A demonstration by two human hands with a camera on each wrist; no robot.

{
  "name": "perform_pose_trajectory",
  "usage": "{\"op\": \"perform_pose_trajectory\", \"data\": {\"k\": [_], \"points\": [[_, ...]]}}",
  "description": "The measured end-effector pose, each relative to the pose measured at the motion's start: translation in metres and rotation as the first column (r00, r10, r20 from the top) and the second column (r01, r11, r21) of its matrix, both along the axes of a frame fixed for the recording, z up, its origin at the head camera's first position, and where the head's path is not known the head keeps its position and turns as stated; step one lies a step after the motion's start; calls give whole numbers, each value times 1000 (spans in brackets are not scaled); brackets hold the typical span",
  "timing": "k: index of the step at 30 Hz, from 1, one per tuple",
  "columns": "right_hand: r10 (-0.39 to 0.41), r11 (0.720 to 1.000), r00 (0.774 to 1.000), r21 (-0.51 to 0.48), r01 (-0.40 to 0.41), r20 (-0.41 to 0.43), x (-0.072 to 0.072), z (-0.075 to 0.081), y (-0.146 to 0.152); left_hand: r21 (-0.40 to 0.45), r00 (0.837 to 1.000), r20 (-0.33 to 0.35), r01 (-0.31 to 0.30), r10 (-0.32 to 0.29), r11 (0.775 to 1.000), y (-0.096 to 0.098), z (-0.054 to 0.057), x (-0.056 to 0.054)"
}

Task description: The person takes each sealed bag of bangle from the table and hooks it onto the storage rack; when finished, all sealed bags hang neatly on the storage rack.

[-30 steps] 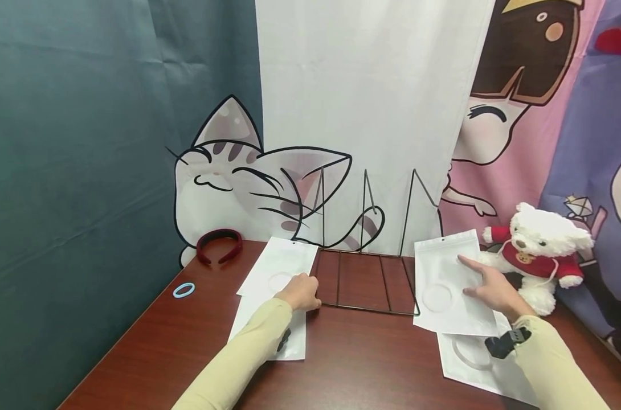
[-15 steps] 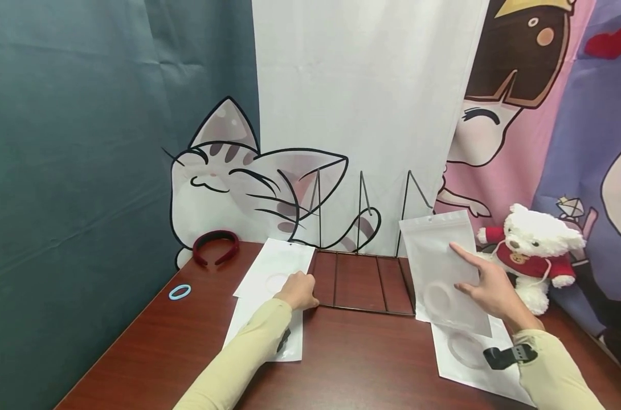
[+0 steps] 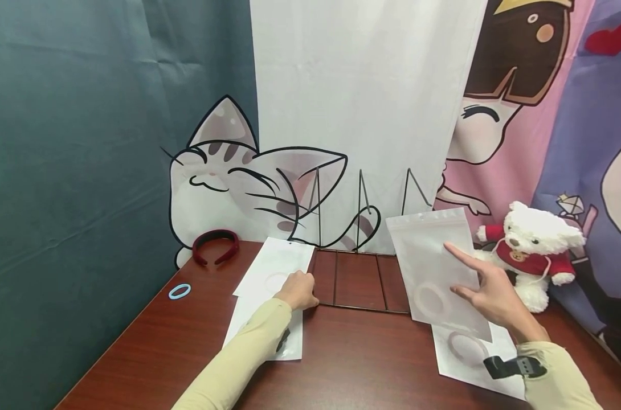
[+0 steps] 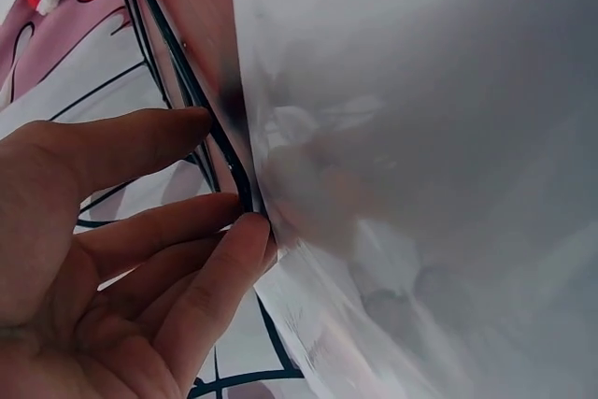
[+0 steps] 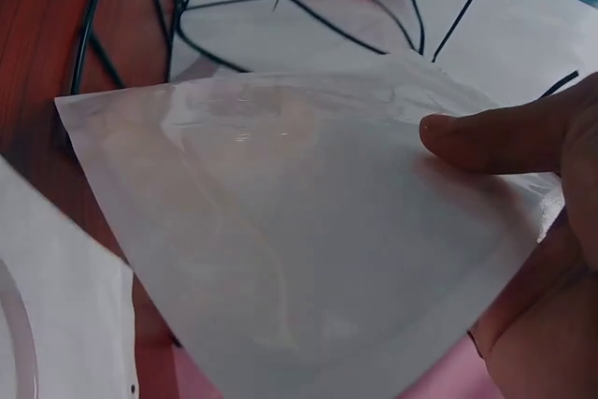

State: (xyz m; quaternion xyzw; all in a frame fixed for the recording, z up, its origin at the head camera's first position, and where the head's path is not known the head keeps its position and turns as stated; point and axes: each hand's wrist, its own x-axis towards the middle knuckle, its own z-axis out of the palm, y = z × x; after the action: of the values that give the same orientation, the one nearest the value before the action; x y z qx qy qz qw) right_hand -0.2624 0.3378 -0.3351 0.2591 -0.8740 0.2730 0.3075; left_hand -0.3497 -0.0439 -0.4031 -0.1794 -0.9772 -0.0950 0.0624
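My left hand point(image 3: 297, 290) pinches the front left corner of a black wire rack point(image 3: 359, 309). In the left wrist view, thumb and fingertips close round its dark wire point(image 4: 224, 151), right beside a white bag's edge. On the right, my right hand point(image 3: 490, 290) holds a white zip bag point(image 3: 423, 250) by its right edge. The bag is tilted up, its zip end at the top, and a pale ring-shaped thing shows through it. It overlaps the rack's right side in the head view. The right wrist view has the thumb point(image 5: 467, 142) on the bag's face; the other fingers are partly hidden behind it.
Another white bag point(image 3: 446, 361) with a ring shape lies below the raised one. Two overlapping white bags point(image 3: 274, 256) lie under the left forearm. A dark red headband point(image 3: 215, 235), a blue ring point(image 3: 179, 291) and a white teddy bear point(image 3: 538, 230) stand around the brown table point(image 3: 351, 364).
My right hand has lifted the upper right bag off the one below, tilting it up and moving it left towards the rack. My left hand stays on the rack's corner.
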Motion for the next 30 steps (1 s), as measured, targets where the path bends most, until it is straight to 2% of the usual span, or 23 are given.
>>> {"op": "perform_pose_trajectory", "data": {"k": [11,17,22,30], "points": [[61,995,996,-87,-55,72,23,9,-10,16,1000,-1,-8,8,1000,0,1,-2],[90,991,996,-100,-87,28,25,10,-9,12,1000,-2,-2,2,1000,-1,2,-1],[56,985,998,-162,-54,6,24,12,-7,-10,1000,5,-10,10,1000,0,3,-2],[17,957,996,-288,8,84,21,19,-8,-35,1000,13,-18,18,999,2,4,-5]]}}
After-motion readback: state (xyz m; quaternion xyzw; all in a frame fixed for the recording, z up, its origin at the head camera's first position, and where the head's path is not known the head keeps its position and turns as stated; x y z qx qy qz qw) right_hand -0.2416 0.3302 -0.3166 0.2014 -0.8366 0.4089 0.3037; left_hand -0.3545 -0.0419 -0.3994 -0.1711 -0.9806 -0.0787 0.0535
